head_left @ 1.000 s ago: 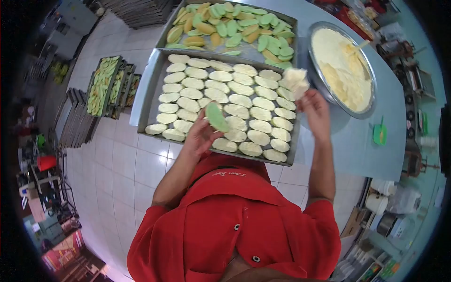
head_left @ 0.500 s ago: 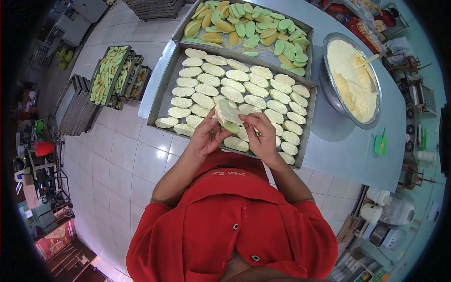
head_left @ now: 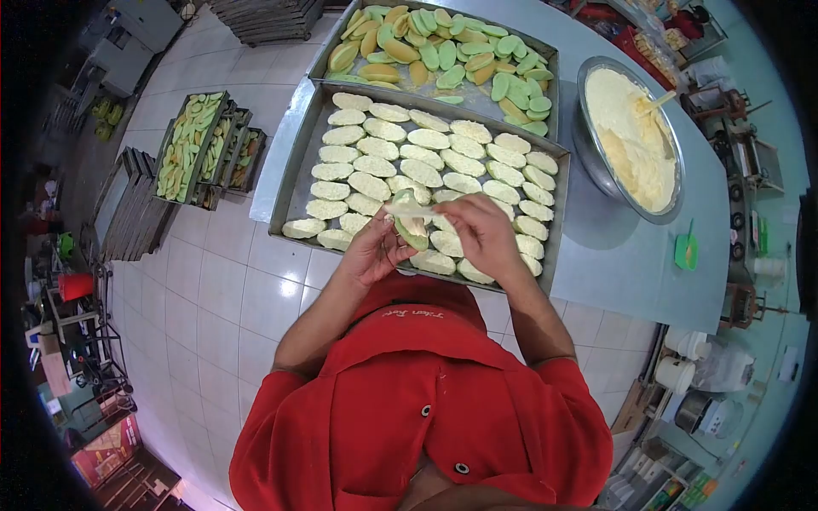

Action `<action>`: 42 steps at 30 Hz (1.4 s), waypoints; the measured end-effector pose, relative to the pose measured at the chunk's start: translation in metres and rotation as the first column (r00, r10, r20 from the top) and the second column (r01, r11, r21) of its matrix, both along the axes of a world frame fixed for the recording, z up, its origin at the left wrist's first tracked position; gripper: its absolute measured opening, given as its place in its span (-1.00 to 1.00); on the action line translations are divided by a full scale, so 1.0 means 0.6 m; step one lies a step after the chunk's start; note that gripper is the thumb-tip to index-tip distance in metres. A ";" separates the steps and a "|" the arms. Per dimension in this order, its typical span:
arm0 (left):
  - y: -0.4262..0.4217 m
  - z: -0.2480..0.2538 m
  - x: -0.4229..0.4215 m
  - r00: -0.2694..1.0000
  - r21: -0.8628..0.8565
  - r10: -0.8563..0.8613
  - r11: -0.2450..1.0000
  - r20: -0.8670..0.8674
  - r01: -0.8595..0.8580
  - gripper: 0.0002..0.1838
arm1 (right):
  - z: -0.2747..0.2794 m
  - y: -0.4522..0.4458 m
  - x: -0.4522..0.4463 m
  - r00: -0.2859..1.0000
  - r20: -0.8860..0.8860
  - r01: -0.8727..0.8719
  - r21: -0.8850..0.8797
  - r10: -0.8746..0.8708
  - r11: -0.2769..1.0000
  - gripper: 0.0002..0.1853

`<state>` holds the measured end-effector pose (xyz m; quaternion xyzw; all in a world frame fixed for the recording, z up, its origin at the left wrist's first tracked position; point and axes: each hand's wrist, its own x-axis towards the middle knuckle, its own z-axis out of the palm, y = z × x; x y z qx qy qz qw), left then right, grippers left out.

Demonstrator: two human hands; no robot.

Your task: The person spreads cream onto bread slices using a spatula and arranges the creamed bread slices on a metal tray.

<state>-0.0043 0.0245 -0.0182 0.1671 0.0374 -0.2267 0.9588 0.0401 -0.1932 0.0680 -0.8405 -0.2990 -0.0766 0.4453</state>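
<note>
My left hand [head_left: 375,251] grips an oval green bread piece [head_left: 416,238], its upper face partly covered with pale cream. In my right hand [head_left: 487,238] is a pale flat spreader [head_left: 409,209], pinched between thumb and fingers and lying across the bread's top. Both hands are over the near edge of a metal tray [head_left: 555,223]. Rows of oval bread pieces [head_left: 372,185] with a pale, rough coating fill that tray. Behind it, a second tray [head_left: 554,94] carries plain green and golden-brown bread pieces [head_left: 447,53].
At the right of the metal table [head_left: 622,281] stands a steel bowl [head_left: 588,140] of pale yellow cream [head_left: 626,128], a handle sticking out. Beside it sits a small green container [head_left: 686,252]. Stacked trays of bread [head_left: 189,149] stand on the left, near piled dark trays [head_left: 136,209].
The spreader now lies across the bread's upper end, and the bread's face shows more plainly. My right hand has shifted slightly right and its fingers have turned.
</note>
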 end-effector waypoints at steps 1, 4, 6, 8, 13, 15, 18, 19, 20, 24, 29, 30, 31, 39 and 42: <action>0.002 -0.006 0.000 1.000 -0.027 0.000 1.000 -0.023 -0.001 -0.39 | -0.002 0.003 -0.003 0.997 -0.046 -0.068 -0.042 0.066 0.997 -0.75; 0.011 -0.014 0.000 0.996 -0.027 0.044 0.999 -0.079 -0.046 -0.42 | 0.005 0.003 -0.029 0.993 -0.075 -0.097 -0.013 0.096 0.995 -0.77; 0.010 -0.015 0.000 0.980 0.027 0.120 0.993 -0.156 -0.117 -0.44 | 0.005 -0.006 -0.040 0.980 -0.153 -0.125 0.009 0.125 0.992 -0.74; 0.022 -0.041 0.000 0.979 0.065 0.149 0.988 -0.140 -0.141 -0.43 | 0.004 -0.005 -0.042 0.987 -0.116 -0.102 0.056 0.108 0.993 -0.72; 0.012 0.005 -0.002 0.988 -0.017 0.134 0.991 -0.080 -0.136 -0.40 | 0.004 0.009 -0.026 0.992 0.123 0.027 0.037 -0.032 0.999 -0.65; -0.002 0.033 -0.005 0.991 -0.022 0.112 0.993 -0.074 -0.114 -0.38 | 0.002 0.017 -0.019 0.935 0.348 0.105 -0.094 -0.066 0.990 -0.61; -0.017 0.048 -0.016 0.990 0.035 0.140 0.990 0.008 -0.140 -0.32 | -0.010 0.024 -0.005 0.926 0.356 0.180 -0.117 -0.128 0.977 -0.61; -0.018 0.046 -0.019 0.992 0.020 0.118 0.993 0.045 -0.119 -0.30 | -0.012 0.022 0.000 0.926 0.355 0.176 -0.113 -0.126 0.978 -0.61; -0.019 0.045 -0.022 0.992 0.005 0.097 0.995 0.082 -0.098 -0.28 | -0.014 0.018 0.006 0.939 0.314 0.184 -0.113 -0.141 0.976 -0.63; -0.011 0.042 -0.037 0.985 0.011 0.036 0.999 0.169 -0.038 -0.28 | -0.047 -0.012 0.023 0.964 0.197 0.186 -0.026 -0.177 0.982 -0.70; 0.037 0.019 -0.048 0.983 0.225 0.145 0.960 0.109 -0.167 -0.27 | -0.077 -0.064 0.009 0.971 0.043 0.235 -0.001 -0.235 0.972 -0.75; 0.050 0.018 -0.048 0.959 0.361 0.249 0.889 0.136 -0.282 -0.30 | -0.086 -0.074 0.005 0.968 -0.011 0.251 0.015 -0.250 0.968 -0.76; 0.072 0.012 -0.050 0.938 0.480 0.314 0.806 0.146 -0.345 -0.37 | -0.093 -0.083 -0.001 0.962 -0.066 0.269 0.027 -0.267 0.963 -0.77; 0.220 -0.011 -0.019 0.748 0.759 0.223 -0.396 0.625 -0.516 -0.54 | -0.101 -0.102 -0.023 0.958 -0.103 0.272 0.038 -0.267 0.961 -0.81; 0.237 -0.008 0.003 0.792 0.627 0.055 -0.645 0.609 -0.437 -0.54 | -0.099 -0.090 -0.022 0.962 -0.095 0.262 0.042 -0.258 0.964 -0.81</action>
